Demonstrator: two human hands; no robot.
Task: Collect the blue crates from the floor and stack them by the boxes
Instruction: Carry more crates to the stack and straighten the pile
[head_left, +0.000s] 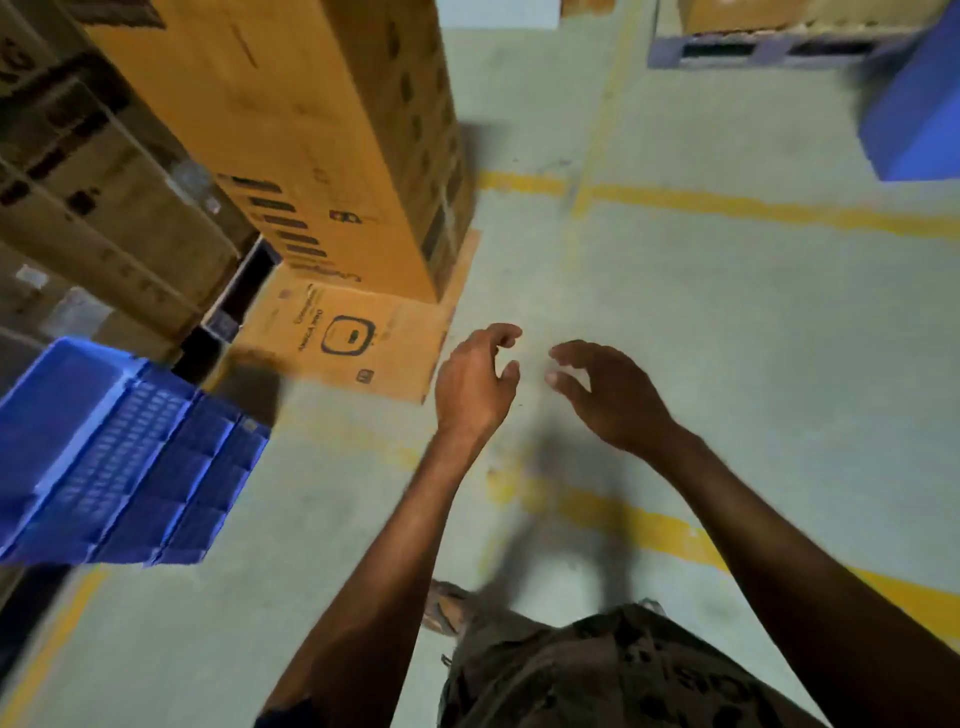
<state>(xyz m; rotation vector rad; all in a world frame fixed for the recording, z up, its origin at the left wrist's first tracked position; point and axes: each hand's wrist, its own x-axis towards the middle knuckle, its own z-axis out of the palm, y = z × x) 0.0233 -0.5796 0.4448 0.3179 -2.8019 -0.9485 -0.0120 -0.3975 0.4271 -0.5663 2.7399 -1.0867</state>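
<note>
A blue plastic crate (119, 457) with ribbed, slotted walls stands at the lower left, close to the cardboard boxes. Another blue crate (914, 104) shows at the upper right edge, partly cut off. My left hand (475, 384) and my right hand (608, 395) hang side by side over bare floor in the middle, fingers loosely curled and apart, holding nothing. Both are well to the right of the near crate. The picture is blurred.
A tall orange cardboard box (311, 145) stands on a flat cardboard sheet (353, 343) at upper left, brown boxes (93, 208) behind it. A pallet (779, 49) with boxes sits top right. Yellow lines (727, 205) cross the grey floor. My foot (447, 605) is below.
</note>
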